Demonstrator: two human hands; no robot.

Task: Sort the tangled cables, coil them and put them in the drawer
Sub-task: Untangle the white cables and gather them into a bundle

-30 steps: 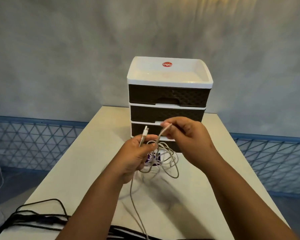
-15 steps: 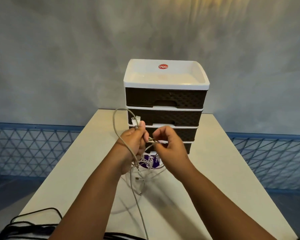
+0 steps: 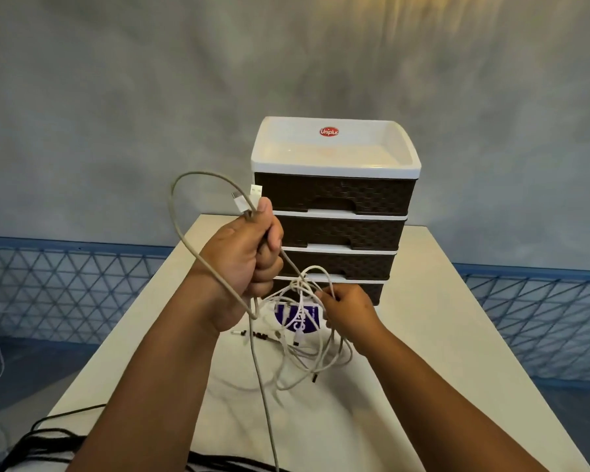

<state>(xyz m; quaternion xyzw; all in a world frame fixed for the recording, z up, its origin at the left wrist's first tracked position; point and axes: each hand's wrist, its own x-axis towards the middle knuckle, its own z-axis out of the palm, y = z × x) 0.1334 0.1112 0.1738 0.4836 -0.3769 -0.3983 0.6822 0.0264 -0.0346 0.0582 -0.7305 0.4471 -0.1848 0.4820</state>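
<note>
Table (image 3: 423, 335) edge beside raised cable (image 3: 191, 247)

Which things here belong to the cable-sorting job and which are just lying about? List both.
Job: left hand gripping the grey cable; right hand at the white cable tangle; drawer unit; black cables at the near table edge.

Lying about: purple-and-white card; blue mesh fence.

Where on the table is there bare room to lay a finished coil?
Bare table right of the drawer unit and right forearm. Crowded: the white cable tangle in front of the drawers, black cables at the near-left edge.
</note>
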